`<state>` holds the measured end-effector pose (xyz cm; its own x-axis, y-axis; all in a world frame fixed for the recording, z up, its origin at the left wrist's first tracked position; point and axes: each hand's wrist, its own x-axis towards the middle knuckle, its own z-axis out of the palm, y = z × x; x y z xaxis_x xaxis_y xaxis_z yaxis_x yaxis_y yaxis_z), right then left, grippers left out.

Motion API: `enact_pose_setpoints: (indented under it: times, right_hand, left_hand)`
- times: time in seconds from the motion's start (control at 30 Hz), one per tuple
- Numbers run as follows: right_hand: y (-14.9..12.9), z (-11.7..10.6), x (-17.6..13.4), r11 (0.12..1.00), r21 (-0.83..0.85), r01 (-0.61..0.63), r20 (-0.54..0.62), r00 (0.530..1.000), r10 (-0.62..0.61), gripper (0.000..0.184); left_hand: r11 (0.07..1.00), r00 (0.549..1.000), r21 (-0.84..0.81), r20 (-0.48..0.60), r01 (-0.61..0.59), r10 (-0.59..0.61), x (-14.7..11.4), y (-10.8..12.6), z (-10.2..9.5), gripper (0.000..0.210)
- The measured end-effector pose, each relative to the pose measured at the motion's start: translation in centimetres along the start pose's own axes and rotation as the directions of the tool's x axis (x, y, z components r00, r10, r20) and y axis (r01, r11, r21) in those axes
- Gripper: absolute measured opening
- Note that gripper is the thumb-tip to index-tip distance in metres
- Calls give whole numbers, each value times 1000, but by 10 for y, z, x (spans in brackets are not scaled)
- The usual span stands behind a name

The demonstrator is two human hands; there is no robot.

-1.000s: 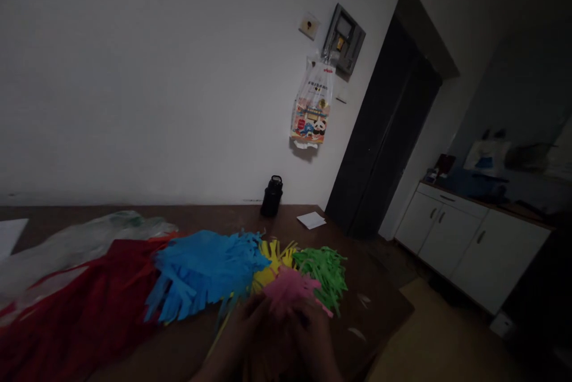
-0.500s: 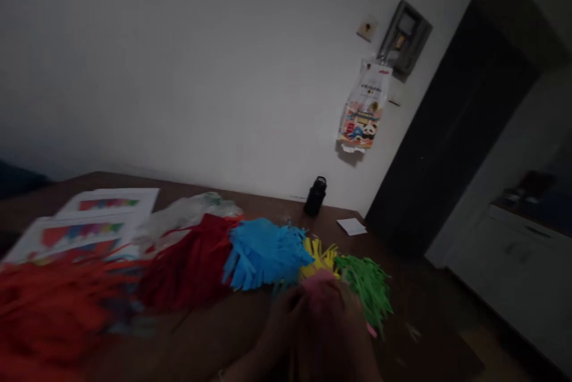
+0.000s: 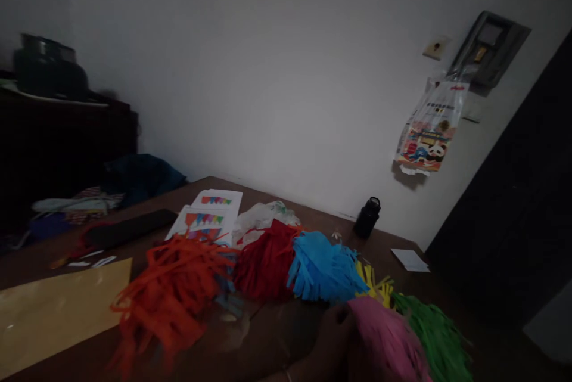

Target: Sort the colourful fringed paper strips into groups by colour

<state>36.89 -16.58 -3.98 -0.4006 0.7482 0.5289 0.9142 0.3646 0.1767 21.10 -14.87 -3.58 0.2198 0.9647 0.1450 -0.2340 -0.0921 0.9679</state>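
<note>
The view has swung left since the earlier frames, bringing an orange fringe pile (image 3: pixel 172 295) and a yellow sheet (image 3: pixel 53 310) into sight. The left hand (image 3: pixel 328 340) rests on the pink fringe (image 3: pixel 386 340) at the near edge of the surface (image 3: pixel 277 334); whether its fingers pinch it I cannot tell in the dark. The right hand is hidden. Red fringe (image 3: pixel 266 260), blue fringe (image 3: pixel 322 266) and green fringe (image 3: pixel 435 334) lie alongside.
</note>
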Motion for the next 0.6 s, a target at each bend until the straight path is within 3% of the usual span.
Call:
enact_pose_setpoints:
  times: [0.27,0.43,0.6]
  right_hand:
    - [24,-31,-17,999,23,30,65,997,-31,38]
    - [10,-39,-1,999,19,31,138,990,-33,35]
    - [0,-48,-5,982,187,-35,5,999,35,29]
  left_hand:
    - [999,999,15,14,-30,29,-8,-9,6,27]
    - [998,999,55,37,-39,37,-10,-5,5,26]
    - [996,998,82,55,-32,27,-9,-4,5,25]
